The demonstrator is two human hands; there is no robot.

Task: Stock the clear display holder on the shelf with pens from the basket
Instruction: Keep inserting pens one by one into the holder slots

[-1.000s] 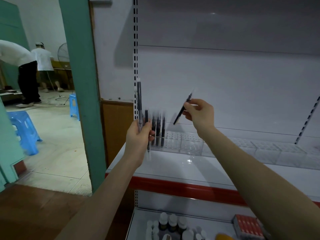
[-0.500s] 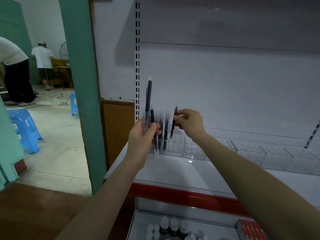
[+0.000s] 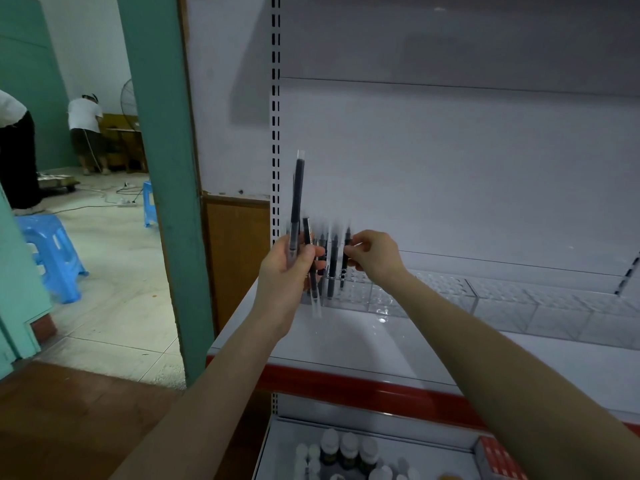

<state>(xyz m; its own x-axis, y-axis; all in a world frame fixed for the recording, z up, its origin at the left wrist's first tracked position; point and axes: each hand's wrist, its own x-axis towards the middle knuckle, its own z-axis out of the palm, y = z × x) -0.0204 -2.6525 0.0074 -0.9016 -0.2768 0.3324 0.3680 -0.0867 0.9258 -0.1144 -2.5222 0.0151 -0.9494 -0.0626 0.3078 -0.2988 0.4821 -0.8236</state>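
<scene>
A clear display holder (image 3: 433, 292) with a grid of holes runs along the back of the white shelf (image 3: 363, 344). A few dark pens (image 3: 333, 268) stand upright in its left end. My left hand (image 3: 287, 271) grips a small bunch of pens (image 3: 298, 199), one sticking up high and another reaching down below my fingers. My right hand (image 3: 374, 254) pinches one dark pen (image 3: 345, 258), upright, its lower end at the holder's holes beside the standing pens. The basket is out of view.
A slotted upright (image 3: 275, 116) and a teal pillar (image 3: 162, 168) stand left of the shelf. Below lies a lower shelf with small bottles (image 3: 346, 448) and a red box (image 3: 498, 459). Blue stools (image 3: 52, 254) and two people (image 3: 85, 129) are in the room at the left.
My right hand has swung its pen from slanted in the air to upright and brought it down and left to the holder. My left hand has stayed put with its bunch.
</scene>
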